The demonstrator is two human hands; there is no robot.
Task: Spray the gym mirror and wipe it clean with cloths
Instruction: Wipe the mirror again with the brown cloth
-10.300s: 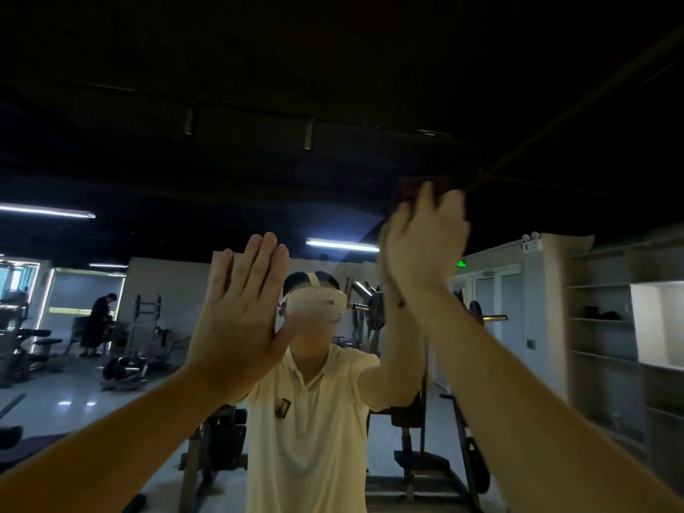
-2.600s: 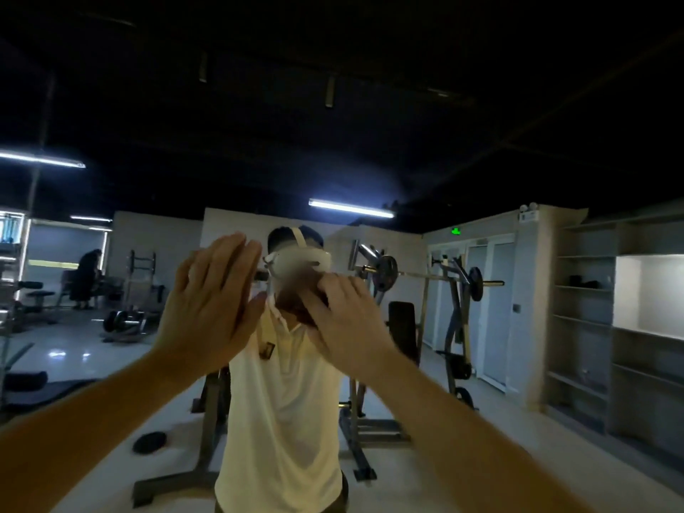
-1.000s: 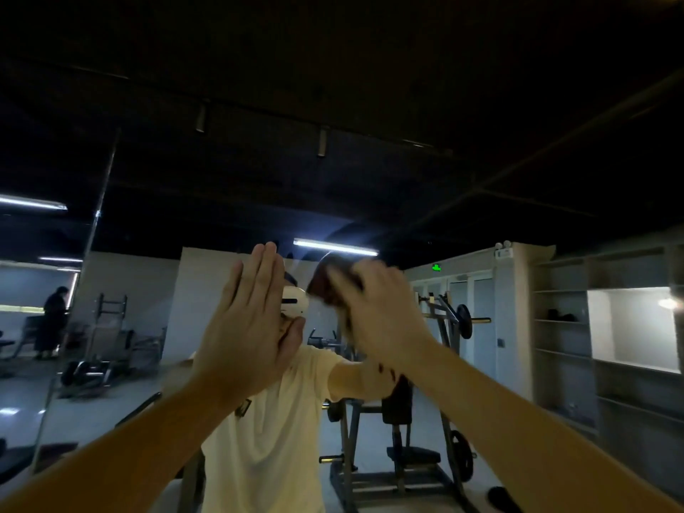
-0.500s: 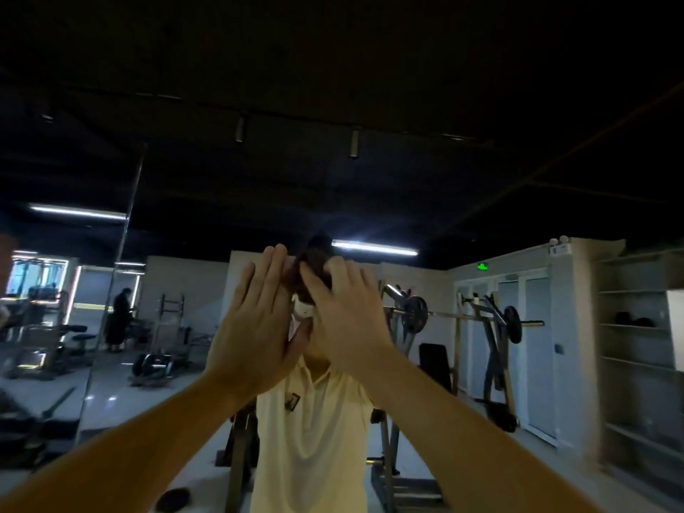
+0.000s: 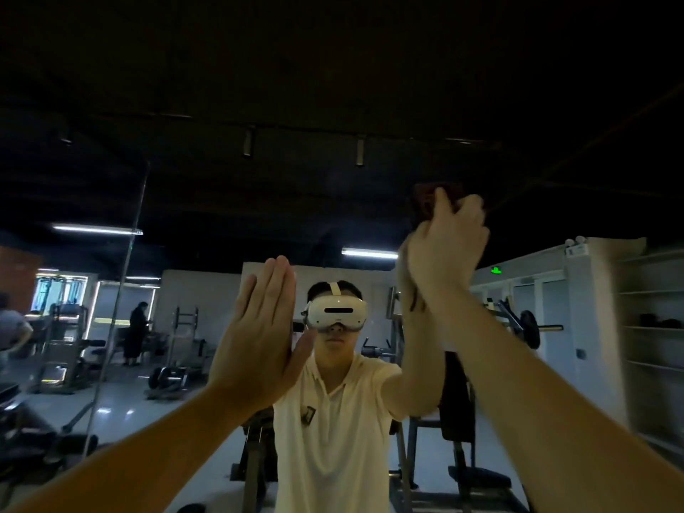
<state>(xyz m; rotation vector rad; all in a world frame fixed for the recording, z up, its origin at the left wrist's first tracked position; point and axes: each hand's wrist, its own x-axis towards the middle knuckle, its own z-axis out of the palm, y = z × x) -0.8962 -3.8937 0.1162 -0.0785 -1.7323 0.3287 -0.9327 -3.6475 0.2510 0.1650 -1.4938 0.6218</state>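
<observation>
I judge this to be the wiping step. My right hand (image 5: 444, 253) presses a dark cloth (image 5: 425, 201) against the mirror (image 5: 370, 68), up and to the right of the reflected headset (image 5: 338, 314). Its fingers are bent over the bunched fabric and grip it. My left hand (image 5: 259, 335) lies flat on the glass just left of the headset, fingers straight and pressed together, thumb out, holding nothing; I read it as a brace.

Next I would sweep the cloth across the patch above the headset with even pressure, so no streaks form. After that I would lift the left palm and wipe where it lay, since it may leave prints.

Counting:
- One cloth in view, though the task speaks of cloths.
- No spray bottle that I can see.
- Two hands.
- One seam (image 5: 122, 309) far left of the headset, so two mirror panels.
</observation>
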